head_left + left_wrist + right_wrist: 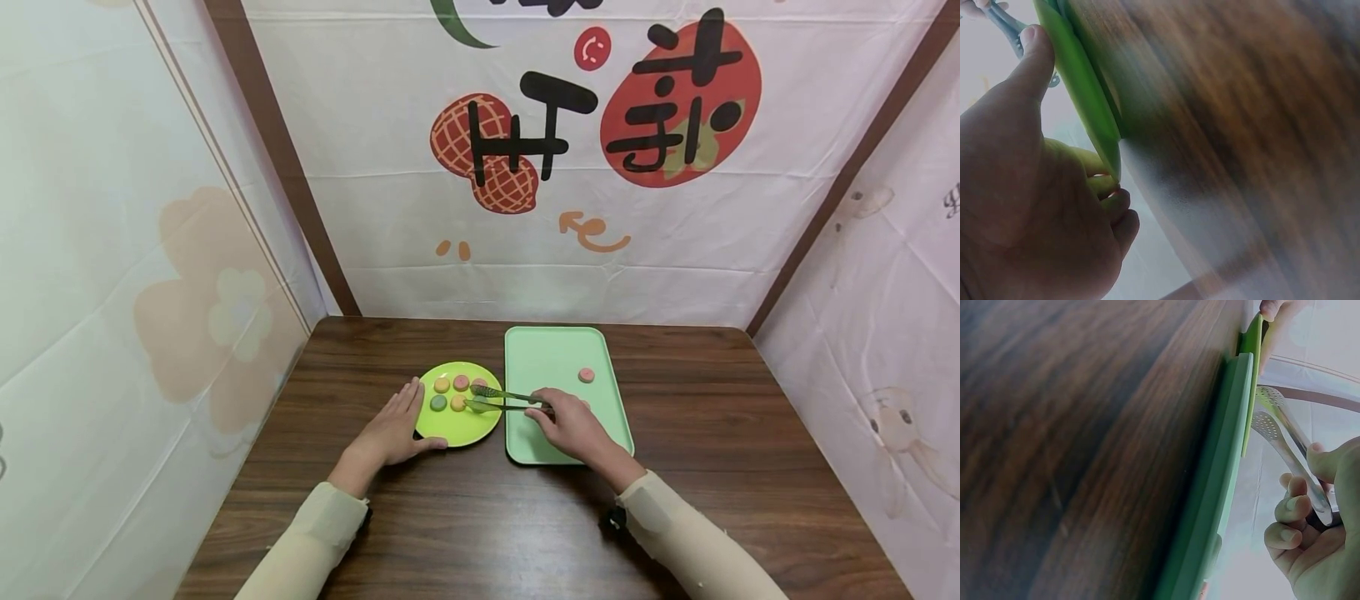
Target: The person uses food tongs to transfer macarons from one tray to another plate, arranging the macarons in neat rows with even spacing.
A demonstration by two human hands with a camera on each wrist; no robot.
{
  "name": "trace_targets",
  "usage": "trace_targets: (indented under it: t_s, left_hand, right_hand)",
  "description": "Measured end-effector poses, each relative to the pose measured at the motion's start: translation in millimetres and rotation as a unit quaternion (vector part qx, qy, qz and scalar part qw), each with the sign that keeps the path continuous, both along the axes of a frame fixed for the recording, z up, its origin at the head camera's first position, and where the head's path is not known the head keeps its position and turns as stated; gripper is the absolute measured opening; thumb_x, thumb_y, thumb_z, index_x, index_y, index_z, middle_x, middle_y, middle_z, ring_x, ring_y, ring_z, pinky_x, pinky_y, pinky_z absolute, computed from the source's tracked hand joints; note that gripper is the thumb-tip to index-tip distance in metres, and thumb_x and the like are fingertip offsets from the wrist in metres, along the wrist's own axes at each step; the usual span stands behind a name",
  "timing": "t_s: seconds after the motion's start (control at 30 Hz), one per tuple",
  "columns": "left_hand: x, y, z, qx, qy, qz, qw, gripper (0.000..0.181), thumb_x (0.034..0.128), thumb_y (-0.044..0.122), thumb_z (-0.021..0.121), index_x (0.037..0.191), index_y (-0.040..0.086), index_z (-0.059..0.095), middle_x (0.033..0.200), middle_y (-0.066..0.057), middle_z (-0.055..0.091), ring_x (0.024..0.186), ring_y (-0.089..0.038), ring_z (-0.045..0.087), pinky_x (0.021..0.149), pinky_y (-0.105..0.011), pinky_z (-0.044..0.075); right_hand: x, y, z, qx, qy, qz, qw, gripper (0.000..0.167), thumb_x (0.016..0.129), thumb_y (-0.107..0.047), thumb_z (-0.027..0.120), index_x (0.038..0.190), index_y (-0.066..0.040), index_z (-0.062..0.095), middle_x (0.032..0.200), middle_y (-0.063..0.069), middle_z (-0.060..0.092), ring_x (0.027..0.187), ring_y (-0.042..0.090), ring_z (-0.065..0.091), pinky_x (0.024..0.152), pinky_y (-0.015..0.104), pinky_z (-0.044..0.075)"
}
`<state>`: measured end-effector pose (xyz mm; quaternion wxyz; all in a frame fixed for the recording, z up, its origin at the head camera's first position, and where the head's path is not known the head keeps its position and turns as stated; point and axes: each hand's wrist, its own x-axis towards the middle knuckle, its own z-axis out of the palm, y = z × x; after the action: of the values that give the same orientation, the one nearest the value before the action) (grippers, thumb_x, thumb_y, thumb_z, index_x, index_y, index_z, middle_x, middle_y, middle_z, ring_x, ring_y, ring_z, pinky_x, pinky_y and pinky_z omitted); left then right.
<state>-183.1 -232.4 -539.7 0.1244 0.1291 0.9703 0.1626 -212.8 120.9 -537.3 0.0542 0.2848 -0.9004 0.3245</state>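
Observation:
A yellow-green plate (459, 433) carries several small macarons in two rows: yellow (442, 384), pink (461, 382) and green (438, 403). My left hand (390, 429) rests at the plate's left rim, fingers extended and thumb spread along the near edge. In my right hand (573, 427), a pair of metal tongs (1294, 447) is gripped near its joined end. The tongs' perforated tips are over the plate's right side, around a green macaron there; whether they squeeze it I cannot tell. In the right wrist view the tips stand apart.
Right of the plate lies a mint-green tray (540, 354), close to the plate's rim. It bears a pink macaron (587, 375), and another is partly hidden by my right hand. Printed curtains surround the dark wooden table (480, 517).

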Motion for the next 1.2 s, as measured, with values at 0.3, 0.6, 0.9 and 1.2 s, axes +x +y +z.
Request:
trace_targets:
  t_s: [0.3, 0.6, 0.9, 1.2]
  left_hand:
    - [-0.2, -0.1, -0.3, -0.002, -0.001, 0.0, 1.0, 0.121, 0.0969, 0.07, 0.067, 0.169, -0.006, 0.006, 0.178, -0.027, 0.004, 0.165, -0.041, 0.008, 0.135, -0.053, 0.013]
    - [-0.2, 1.2, -0.6, 0.001, -0.004, 0.002, 1.0, 0.121, 0.097, 0.07, 0.066, 0.17, -0.006, 0.006, 0.178, -0.025, 0.002, 0.166, -0.04, 0.008, 0.135, -0.053, 0.012]
    - [0.4, 0.6, 0.8, 0.002, -0.006, 0.007, 1.0, 0.121, 0.0967, 0.07, 0.067, 0.169, -0.007, 0.007, 0.178, -0.025, 0.002, 0.166, -0.039, 0.008, 0.135, -0.053, 0.013]
    - [0.1, 1.2, 1.9, 0.002, -0.011, 0.009, 0.9999, 0.121, 0.097, 0.07, 0.067, 0.169, -0.007, 0.007, 0.178, -0.025, 0.001, 0.166, -0.038, 0.007, 0.135, -0.052, 0.012]
  right_hand:
    - [0.7, 0.2, -0.5, -0.005, -0.002, -0.001, 1.0, 0.026, 0.105, -0.026, 0.074, 0.119, -0.004, 0.075, 0.096, -0.005, 0.073, 0.086, 0.011, 0.073, 0.072, 0.034, 0.062]
    - [0.9, 4.1, 2.9, -0.019, 0.0, 0.002, 0.9998, 0.026, 0.105, -0.022, 0.074, 0.12, -0.001, 0.075, 0.095, -0.003, 0.072, 0.078, 0.008, 0.066, 0.068, 0.032, 0.058]
    - [3.7, 15.7, 8.7, -0.036, -0.006, -0.004, 0.9993, 0.028, 0.105, -0.02, 0.074, 0.124, 0.001, 0.073, 0.099, 0.002, 0.073, 0.083, 0.013, 0.071, 0.073, 0.038, 0.062]
    - [5.4, 33.8, 11.9, -0.036, -0.002, -0.015, 0.9992, 0.029, 0.104, -0.02, 0.074, 0.125, 0.0, 0.073, 0.09, -0.001, 0.073, 0.078, 0.008, 0.068, 0.071, 0.035, 0.061]
